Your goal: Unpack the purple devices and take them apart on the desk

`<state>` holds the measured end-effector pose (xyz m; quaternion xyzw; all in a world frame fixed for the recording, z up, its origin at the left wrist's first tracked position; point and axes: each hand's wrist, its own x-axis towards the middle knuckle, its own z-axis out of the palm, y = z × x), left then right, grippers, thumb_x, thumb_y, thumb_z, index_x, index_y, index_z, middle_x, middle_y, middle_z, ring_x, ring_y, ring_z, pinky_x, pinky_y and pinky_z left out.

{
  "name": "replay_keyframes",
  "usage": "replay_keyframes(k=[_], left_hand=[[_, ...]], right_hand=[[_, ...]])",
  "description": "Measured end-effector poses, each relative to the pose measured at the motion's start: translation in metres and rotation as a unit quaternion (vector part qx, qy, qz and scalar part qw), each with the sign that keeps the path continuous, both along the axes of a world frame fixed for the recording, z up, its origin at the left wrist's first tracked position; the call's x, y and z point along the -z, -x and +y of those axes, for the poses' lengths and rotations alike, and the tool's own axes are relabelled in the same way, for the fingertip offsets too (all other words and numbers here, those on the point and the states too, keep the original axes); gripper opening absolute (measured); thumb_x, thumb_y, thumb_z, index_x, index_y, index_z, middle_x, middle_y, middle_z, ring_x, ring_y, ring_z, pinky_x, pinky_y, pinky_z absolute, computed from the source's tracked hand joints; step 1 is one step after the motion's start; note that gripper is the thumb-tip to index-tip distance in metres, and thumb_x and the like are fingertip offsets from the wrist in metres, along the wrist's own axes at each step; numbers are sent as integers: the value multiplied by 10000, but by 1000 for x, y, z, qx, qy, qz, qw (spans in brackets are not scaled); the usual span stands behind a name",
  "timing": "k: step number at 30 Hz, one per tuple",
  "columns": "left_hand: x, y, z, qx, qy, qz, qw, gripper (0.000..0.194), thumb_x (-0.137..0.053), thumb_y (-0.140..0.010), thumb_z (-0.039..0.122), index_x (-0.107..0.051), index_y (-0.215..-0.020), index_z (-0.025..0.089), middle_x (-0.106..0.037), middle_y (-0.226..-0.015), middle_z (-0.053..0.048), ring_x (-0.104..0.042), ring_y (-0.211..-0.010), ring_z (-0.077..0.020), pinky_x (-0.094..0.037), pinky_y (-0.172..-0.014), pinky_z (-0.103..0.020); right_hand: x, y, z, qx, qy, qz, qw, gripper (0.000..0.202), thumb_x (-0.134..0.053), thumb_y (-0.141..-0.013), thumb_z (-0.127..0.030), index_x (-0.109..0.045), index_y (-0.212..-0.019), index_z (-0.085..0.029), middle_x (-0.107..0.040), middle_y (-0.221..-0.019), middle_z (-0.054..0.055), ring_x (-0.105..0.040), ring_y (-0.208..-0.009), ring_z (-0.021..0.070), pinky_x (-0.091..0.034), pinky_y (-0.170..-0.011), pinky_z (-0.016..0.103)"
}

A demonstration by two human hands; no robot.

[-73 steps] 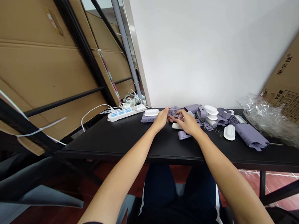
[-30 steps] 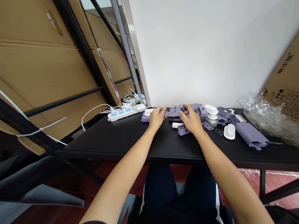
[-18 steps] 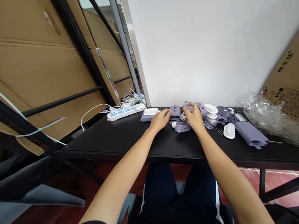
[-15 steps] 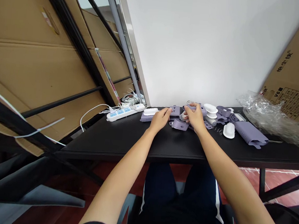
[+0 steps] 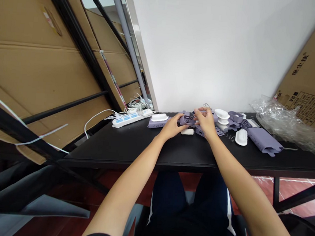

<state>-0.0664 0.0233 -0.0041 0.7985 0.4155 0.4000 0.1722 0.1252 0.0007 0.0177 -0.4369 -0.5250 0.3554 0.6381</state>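
Note:
My left hand (image 5: pixel 171 127) grips a purple oval plastic piece (image 5: pixel 185 119) between thumb and fingers, its hollow side towards me. Bent close to the piece's right side, the fingers of my right hand (image 5: pixel 205 121) are pinched; what they hold is too small to name. A short white block (image 5: pixel 187 131) lies on the black table just below the purple piece. Beneath and behind my hands are more purple plastic parts, partly hidden. To the right stand stacked white oval parts (image 5: pixel 222 117), with thin metal springs (image 5: pixel 230 138) near them.
A white oval brush-like part (image 5: pixel 159 117) rests on a purple part left of my hands, beside a white power strip (image 5: pixel 132 118). On the right are a perforated purple sleeve (image 5: pixel 265 141), a single white part (image 5: pixel 241 137), clear plastic wrap (image 5: pixel 289 122) and a large carton (image 5: pixel 312 80).
My left hand has taken hold of the purple oval piece and raised it towards my right hand. The white block now shows on the table where a purple part was visible.

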Motion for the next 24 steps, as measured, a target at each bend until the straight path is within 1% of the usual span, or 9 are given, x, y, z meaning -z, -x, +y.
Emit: replay_keyframes(k=[3,5,8,11,13,16,20,24], left_hand=[[-1,1,-1,-13,-26,-19,999,480,-786,-873,380,-639,-1304,230,-735,-1254,-77,-700,-1111,-258,-533,-984,-365],[-3,1,-2,-12,-44,-18,999,445,-765,-884,331,-640,-1301,234,-725,-1293,-78,-694,-1149,-263,-537,-990,-373],[-5,0,-6,1,-72,7,997,480,-748,-872,231,-629,-1337,243,-694,-1399,-83,-660,-1264,-278,-533,-1037,-397],[-7,-1,-11,9,-75,41,996,553,-737,-857,169,-609,-1386,269,-670,-1466,-74,-643,-1317,-290,-530,-1067,-422],[-9,-2,-14,7,-70,61,996,570,-727,-858,151,-606,-1399,285,-667,-1479,-65,-645,-1325,-299,-524,-1086,-443],[-10,-3,-16,0,-66,76,995,575,-726,-864,148,-617,-1412,284,-668,-1484,-70,-635,-1351,-315,-495,-1135,-470],[-10,-2,-11,7,-55,72,996,602,-700,-865,132,-637,-1445,283,-665,-1500,-60,-646,-1334,-309,-480,-1163,-461],[-10,0,-5,19,-29,37,999,652,-676,-834,94,-652,-1449,311,-702,-1447,-31,-700,-1215,-273,-528,-1100,-408]], right_hand=[[4,2,-2,16,-23,-141,990,353,-673,-839,-551,-581,-965,-235,-658,-908,22,-657,-858,195,-549,-797,343],[6,3,-3,24,-29,-211,977,298,-668,-857,-522,-613,-911,-235,-673,-900,22,-646,-873,204,-526,-883,374],[8,4,-2,29,-28,-269,962,233,-648,-889,-469,-636,-869,-237,-699,-943,29,-646,-942,219,-499,-940,387],[10,4,0,36,-33,-320,946,124,-647,-896,-352,-671,-854,-238,-720,-964,33,-645,-1018,234,-476,-979,385],[11,4,1,33,-42,-345,937,85,-640,-894,-286,-688,-842,-238,-731,-958,33,-648,-1036,238,-471,-979,376],[12,4,3,29,-54,-354,933,102,-624,-902,-250,-694,-831,-231,-739,-950,34,-661,-1018,235,-474,-967,367],[12,4,4,35,-51,-353,934,130,-624,-922,-275,-693,-823,-226,-742,-944,34,-676,-1000,236,-491,-947,372],[12,6,5,58,-68,-358,929,126,-642,-932,-299,-723,-854,-242,-760,-980,46,-681,-1039,256,-508,-967,391]])
